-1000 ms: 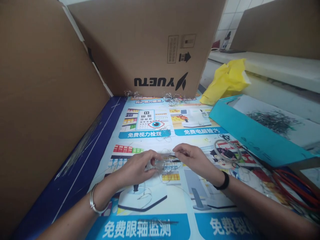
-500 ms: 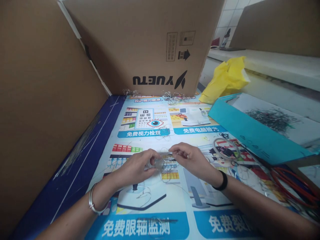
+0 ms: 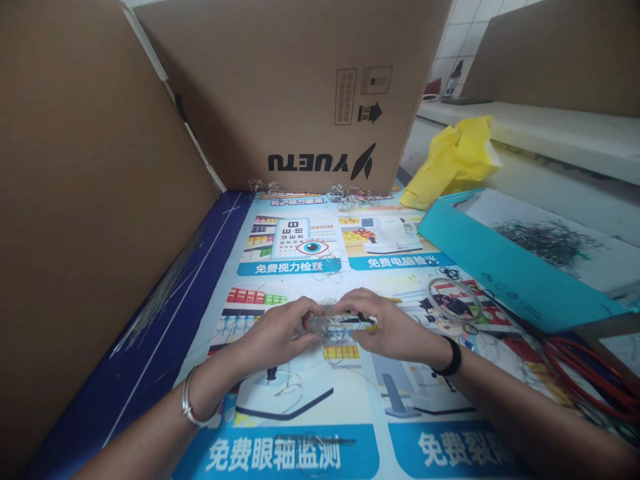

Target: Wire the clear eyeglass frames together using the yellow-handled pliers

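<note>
My left hand (image 3: 273, 333) pinches a small clear plastic piece (image 3: 318, 325) just above a printed poster mat (image 3: 320, 413). My right hand (image 3: 385, 325) is closed too, its fingertips meeting the left hand's at the same piece, with a thin dark-tipped part (image 3: 357, 320) between its fingers. Fine wire loops (image 3: 334, 347) lie on the mat right under both hands. A silver bangle sits on my left wrist and a black band on my right.
Large cardboard boxes (image 3: 300, 87) wall in the left and back. A teal tray (image 3: 500, 267) with a heap of thin metal bits (image 3: 547, 239) stands at right, a yellow bag (image 3: 455, 160) behind it. A clear ring (image 3: 455, 300) and red cables (image 3: 590, 373) lie right of my hands.
My right hand has moved left and down, closing onto the clear piece that my left hand holds. The left hand stays in place.
</note>
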{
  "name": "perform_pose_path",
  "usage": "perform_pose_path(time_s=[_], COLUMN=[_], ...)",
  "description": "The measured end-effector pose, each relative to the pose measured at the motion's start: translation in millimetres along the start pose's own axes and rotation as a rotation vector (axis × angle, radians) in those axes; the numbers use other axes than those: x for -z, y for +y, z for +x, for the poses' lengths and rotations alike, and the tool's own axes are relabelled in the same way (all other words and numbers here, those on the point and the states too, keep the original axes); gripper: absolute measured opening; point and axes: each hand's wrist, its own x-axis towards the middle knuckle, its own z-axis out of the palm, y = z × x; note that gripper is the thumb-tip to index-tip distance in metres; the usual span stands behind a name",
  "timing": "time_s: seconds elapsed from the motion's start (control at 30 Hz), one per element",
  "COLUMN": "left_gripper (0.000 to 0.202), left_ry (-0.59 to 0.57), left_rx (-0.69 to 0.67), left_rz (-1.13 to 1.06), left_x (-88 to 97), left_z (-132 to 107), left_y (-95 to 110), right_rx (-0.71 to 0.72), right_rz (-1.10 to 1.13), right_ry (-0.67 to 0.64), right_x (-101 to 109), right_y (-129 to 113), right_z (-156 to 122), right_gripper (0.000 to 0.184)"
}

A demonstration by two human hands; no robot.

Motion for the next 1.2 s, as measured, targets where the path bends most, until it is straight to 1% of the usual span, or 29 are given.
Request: perform_pose_path(time_s=[0.1, 0.2, 0.33, 0.4, 0.5, 0.63, 0.73, 0.8, 0.87, 0.97, 1.2], left_gripper=[0.029, 0.028, 0.026, 0.023, 0.015, 0.009, 0.011, 0.016, 0.023, 0.03, 0.026], left_ry=[0.009, 0.011, 0.014, 0.034, 0.058, 0.051, 0.06, 0.067, 0.066, 0.067, 0.063], left_rx=[0.002, 0.005, 0.002, -0.014, -0.07, -0.135, -0.073, -0.012, 0.023, 0.026, -0.025], left_rz=[-0.026, -0.061, -0.082, -0.092, -0.103, -0.078, -0.056, -0.038, -0.024, -0.017, 0.006], left_x=[-0.6, -1.1, -1.8, -2.7, -4.3, -5.3, -5.2, -5.2, -5.5, -6.2, -8.6], left_z=[1, 2, 4, 5, 5, 5, 4, 4, 3, 3, 6], left_y=[1, 4, 7, 6, 5, 6, 10, 12, 13, 14, 17], right_rx=[-0.057, -0.106, -0.148, -0.149, -0.132, -0.116, -0.137, -0.154, -0.163, -0.169, -0.178], right_rz=[0.028, 0.043, 0.053, 0.06, 0.068, 0.088, 0.105, 0.114, 0.124, 0.132, 0.146], right_ry=[0.022, 0.053, 0.095, 0.098, 0.082, 0.066, 0.081, 0.097, 0.113, 0.129, 0.152], right_x=[-2, -7, -13, -14, -15, -15, -16, -18, -20, -21, -23], right_y=[-3, -3, -2, -2, -2, -3, -2, -2, -1, 0, 0], right_z=[1, 1, 0, -1, -2, -2, -1, -1, -1, -1, -1], right_gripper=[0.038, 0.032, 0.035, 0.035, 0.036, 0.039, 0.037, 0.034, 0.032, 0.032, 0.031])
